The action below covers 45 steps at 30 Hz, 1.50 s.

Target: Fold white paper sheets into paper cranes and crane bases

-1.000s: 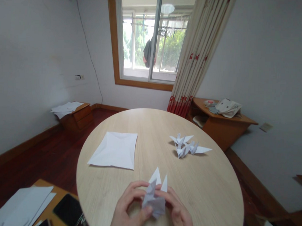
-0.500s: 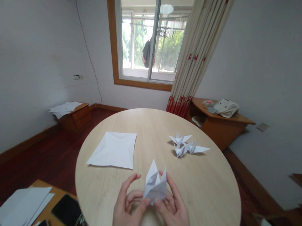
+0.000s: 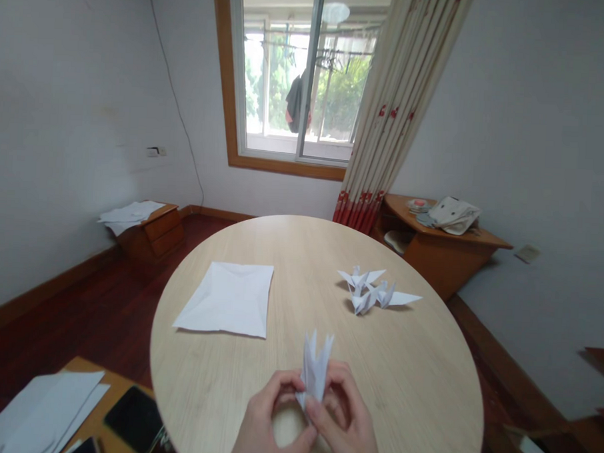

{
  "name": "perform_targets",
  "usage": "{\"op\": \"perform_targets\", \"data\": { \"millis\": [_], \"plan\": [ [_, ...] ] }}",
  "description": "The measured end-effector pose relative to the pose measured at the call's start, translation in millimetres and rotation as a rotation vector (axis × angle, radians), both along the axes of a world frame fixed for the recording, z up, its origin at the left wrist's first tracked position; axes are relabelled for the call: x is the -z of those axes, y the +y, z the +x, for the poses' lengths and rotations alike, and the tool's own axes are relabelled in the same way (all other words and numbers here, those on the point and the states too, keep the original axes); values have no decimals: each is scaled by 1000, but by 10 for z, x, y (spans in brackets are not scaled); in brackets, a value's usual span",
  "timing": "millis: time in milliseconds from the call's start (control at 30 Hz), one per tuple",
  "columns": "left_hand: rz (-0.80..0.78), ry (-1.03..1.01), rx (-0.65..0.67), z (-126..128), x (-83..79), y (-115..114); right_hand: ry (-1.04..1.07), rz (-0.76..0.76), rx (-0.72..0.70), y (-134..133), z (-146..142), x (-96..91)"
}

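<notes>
Over the near part of the round table [image 3: 301, 246] I see a piece of folded white paper [image 3: 316, 371], narrow and upright, its layers parting into sharp points on top. The left hand [image 3: 272, 419] pinches it low on the left, the right hand [image 3: 348, 412] pinches it from the right, thumb across the front; white paper birds [image 3: 363, 298] cluster farther right, a creased square sheet [image 3: 229, 300] lies left.
</notes>
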<state>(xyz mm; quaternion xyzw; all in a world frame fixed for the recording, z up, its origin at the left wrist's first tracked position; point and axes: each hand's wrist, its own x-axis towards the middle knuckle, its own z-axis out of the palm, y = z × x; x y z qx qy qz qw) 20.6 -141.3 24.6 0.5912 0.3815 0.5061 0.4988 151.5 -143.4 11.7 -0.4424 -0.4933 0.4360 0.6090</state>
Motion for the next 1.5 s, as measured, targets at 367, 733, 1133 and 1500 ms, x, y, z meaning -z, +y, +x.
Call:
{"op": "perform_targets", "data": {
  "millis": [367, 733, 1133, 1500],
  "plan": [
    [-89, -46, 79, -101, 46, 42, 108, -22, -74, 82, 88, -29],
    [-158, -279, -210, 46, 125, 3, 19, -68, 92, 90, 131, 53],
    [-386, -598, 95, 94, 189, 77, -67, 136, 381, 14, -71, 87],
    [-508, -700, -6, 169, 76, 36, 170, 448, 116, 51, 11, -158]
  ]
}}
